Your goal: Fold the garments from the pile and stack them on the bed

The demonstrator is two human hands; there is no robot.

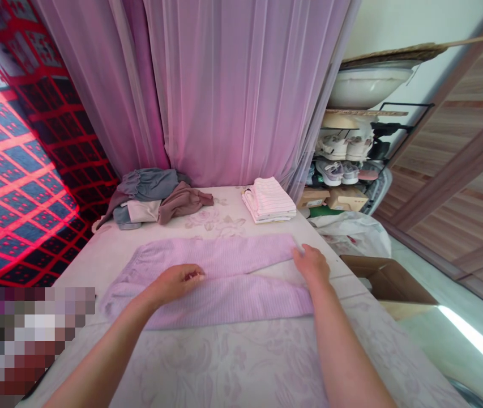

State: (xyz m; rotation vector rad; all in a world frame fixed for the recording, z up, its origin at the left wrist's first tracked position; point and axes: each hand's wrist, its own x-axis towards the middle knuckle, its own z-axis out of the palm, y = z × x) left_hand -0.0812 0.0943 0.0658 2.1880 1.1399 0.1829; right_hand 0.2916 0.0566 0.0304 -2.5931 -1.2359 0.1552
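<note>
A pair of lilac ribbed pants (233,300) lies flat across the bed, gathered waist to the left and legs to the right, with a narrow gap between the legs. Over the middle of the pants, where the legs part, is my left hand (180,281); its fingers curl in towards the thumb, and whether cloth is pinched there is hidden. My right hand (312,264) pinches the hem of the far leg at its right end. The near leg's hem lies beside my right wrist.
A stack of folded pale striped clothes (270,200) sits at the back right. Crumpled grey, white and brown clothes (152,195) lie at the back left. Purple curtains (233,90) hang behind. Beyond the bed's right edge are an open cardboard box (388,277) and a shoe rack (343,153).
</note>
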